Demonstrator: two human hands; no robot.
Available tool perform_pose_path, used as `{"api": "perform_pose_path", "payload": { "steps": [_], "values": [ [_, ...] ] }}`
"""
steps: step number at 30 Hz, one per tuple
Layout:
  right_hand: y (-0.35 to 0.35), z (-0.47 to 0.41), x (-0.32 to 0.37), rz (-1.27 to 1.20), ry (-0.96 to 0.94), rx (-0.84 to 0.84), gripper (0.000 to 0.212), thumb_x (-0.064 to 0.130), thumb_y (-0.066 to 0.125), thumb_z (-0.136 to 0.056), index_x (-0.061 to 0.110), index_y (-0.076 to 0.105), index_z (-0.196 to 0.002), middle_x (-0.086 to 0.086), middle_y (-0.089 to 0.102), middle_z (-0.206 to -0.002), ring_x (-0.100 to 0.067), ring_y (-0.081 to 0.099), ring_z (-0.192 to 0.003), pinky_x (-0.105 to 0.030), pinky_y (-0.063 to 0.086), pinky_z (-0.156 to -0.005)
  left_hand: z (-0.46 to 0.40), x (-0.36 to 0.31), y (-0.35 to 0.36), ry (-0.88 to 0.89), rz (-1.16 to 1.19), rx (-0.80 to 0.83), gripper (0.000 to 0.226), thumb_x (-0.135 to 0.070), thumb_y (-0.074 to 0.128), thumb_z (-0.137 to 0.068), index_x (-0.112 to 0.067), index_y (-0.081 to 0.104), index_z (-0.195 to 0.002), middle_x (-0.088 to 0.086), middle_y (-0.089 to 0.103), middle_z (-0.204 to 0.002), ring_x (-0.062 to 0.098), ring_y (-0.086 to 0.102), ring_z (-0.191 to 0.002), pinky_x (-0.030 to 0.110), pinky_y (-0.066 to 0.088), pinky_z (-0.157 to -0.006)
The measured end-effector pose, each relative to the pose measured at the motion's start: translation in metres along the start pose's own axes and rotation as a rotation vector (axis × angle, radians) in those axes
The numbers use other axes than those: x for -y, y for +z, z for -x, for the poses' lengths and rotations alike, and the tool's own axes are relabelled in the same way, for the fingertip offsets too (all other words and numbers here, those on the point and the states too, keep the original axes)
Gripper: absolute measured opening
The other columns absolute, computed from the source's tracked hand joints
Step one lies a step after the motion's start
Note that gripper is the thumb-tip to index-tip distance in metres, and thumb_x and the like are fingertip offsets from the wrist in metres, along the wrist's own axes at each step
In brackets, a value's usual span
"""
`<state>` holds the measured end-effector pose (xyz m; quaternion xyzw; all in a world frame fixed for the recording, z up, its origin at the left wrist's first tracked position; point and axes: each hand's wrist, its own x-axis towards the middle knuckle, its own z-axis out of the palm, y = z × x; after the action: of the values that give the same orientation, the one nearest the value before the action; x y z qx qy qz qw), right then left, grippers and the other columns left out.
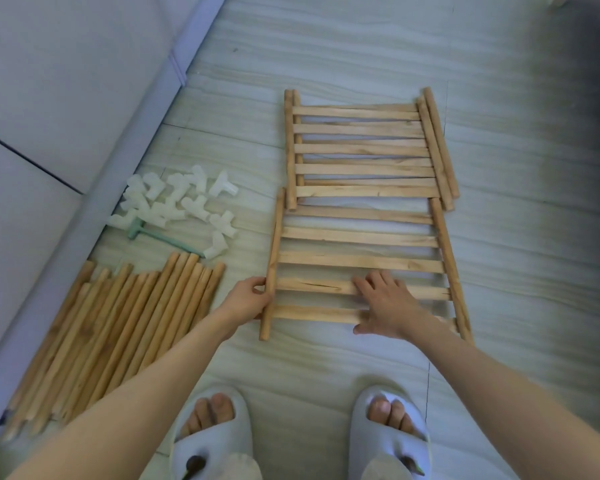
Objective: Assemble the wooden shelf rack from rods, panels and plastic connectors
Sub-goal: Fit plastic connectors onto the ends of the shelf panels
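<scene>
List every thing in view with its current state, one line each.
Near slatted panel: flat on the floor, held by both hands.
Far slatted panels: stacked flat, untouched.
Loose rods: bundled side by side on the floor, unassembled.
Plastic connectors: in a loose pile, none fitted.
Green mallet: lying among the connectors, unused.
Left hand: grips the near panel's left side rod.
Right hand: rests flat on the slats, fingers spread.

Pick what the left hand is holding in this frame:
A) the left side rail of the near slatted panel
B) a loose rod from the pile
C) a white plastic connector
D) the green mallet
A: the left hand curls its fingers round the left side rail of the near slatted panel, while the right hand rests flat on its slats.
</scene>
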<state>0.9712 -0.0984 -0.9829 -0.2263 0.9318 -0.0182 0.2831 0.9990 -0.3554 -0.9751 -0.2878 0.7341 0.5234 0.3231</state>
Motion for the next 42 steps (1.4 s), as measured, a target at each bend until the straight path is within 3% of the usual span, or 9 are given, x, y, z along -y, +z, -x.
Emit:
{"api": "perform_pose_path", "payload": {
  "steps": [6,9,12,17,22,29,33,37,42],
  "values": [
    [0.023,0.001,0.022,-0.012,0.007,-0.003,0.077,0.055,0.061,-0.076,0.019,0.029,-0.136,-0.004,0.036,-0.128,-0.025,0.034,-0.120,-0.038,0.033,-0.091,-0.003,0.018,-0.029,0.226,-0.346,-0.484,0.025,-0.008,0.051,-0.091,-0.006,0.055,-0.115,0.013,0.059,-0.108,0.029,0.057,-0.101,0.036,0.045,-0.085],
    [0.025,0.002,0.029,-0.036,0.006,-0.014,0.075,0.056,0.059,-0.076,0.020,0.029,-0.135,-0.003,0.035,-0.127,-0.023,0.033,-0.119,-0.036,0.032,-0.089,-0.014,0.007,-0.052,0.256,-0.484,-0.745,0.043,-0.016,0.060,-0.086,-0.006,0.045,-0.125,0.016,0.050,-0.122,0.033,0.045,-0.117,0.044,0.036,-0.095],
    [0.019,0.002,0.030,-0.109,-0.023,-0.013,0.077,0.057,0.058,-0.074,0.021,0.029,-0.135,-0.001,0.036,-0.124,-0.021,0.034,-0.116,-0.035,0.031,-0.089,-0.029,-0.006,-0.070,0.205,-0.591,-0.680,0.059,-0.032,0.062,-0.087,-0.008,0.037,-0.135,0.018,0.041,-0.134,0.035,0.034,-0.126,0.045,0.031,-0.100],
    [-0.003,0.008,0.031,-0.252,-0.090,0.012,0.078,0.056,0.060,-0.073,0.021,0.031,-0.135,0.005,0.036,-0.117,-0.016,0.036,-0.110,-0.033,0.033,-0.092,-0.047,-0.013,-0.069,0.155,-0.656,-0.626,0.043,-0.038,0.058,-0.089,-0.009,0.053,-0.120,0.013,0.055,-0.122,0.032,0.046,-0.117,0.042,0.036,-0.096],
    [-0.031,0.022,0.031,-0.389,-0.088,-0.005,0.077,0.051,0.065,-0.074,0.021,0.034,-0.138,0.009,0.037,-0.114,-0.008,0.036,-0.102,-0.026,0.034,-0.094,-0.032,-0.008,-0.058,0.259,-0.397,-0.650,0.035,-0.027,0.059,-0.089,-0.006,0.056,-0.118,0.014,0.055,-0.119,0.030,0.048,-0.113,0.040,0.040,-0.096],
    [-0.084,0.058,0.037,-0.572,-0.008,-0.066,0.072,0.057,0.057,-0.082,0.025,0.036,-0.143,0.008,0.043,-0.116,-0.008,0.045,-0.105,-0.021,0.034,-0.087,0.049,-0.025,-0.080,0.282,0.391,-0.368,0.026,-0.015,0.052,-0.094,-0.002,0.051,-0.118,0.013,0.062,-0.099,0.013,0.060,-0.079,0.026,0.048,-0.070],
    [-0.105,0.084,0.050,-0.643,-0.002,-0.103,0.079,0.066,0.056,-0.075,0.024,0.040,-0.140,0.013,0.047,-0.105,-0.010,0.047,-0.102,-0.020,0.033,-0.082,0.108,-0.054,-0.083,0.337,0.594,-0.279,0.022,-0.013,0.032,-0.098,-0.005,0.051,-0.105,0.017,0.060,-0.094,0.022,0.061,-0.076,0.037,0.050,-0.074],
    [-0.120,0.111,0.058,-0.788,0.025,-0.167,0.076,0.066,0.060,-0.073,0.027,0.047,-0.137,0.017,0.049,-0.113,-0.001,0.047,-0.101,-0.015,0.033,-0.084,0.158,-0.089,-0.077,0.361,0.642,-0.290,0.026,-0.015,0.028,-0.101,-0.010,0.051,-0.112,0.014,0.053,-0.084,0.017,0.050,-0.056,0.028,0.039,-0.056],
    [-0.124,0.136,0.059,-0.880,0.050,-0.192,0.059,0.058,0.064,-0.077,0.033,0.054,-0.129,0.024,0.054,-0.079,0.017,0.052,-0.064,-0.002,0.035,-0.052,0.185,-0.098,-0.062,0.574,0.474,-0.389,0.022,-0.021,0.035,-0.101,-0.011,0.050,-0.114,0.007,0.050,-0.100,0.017,0.049,-0.077,0.024,0.042,-0.059]
  ]
}}
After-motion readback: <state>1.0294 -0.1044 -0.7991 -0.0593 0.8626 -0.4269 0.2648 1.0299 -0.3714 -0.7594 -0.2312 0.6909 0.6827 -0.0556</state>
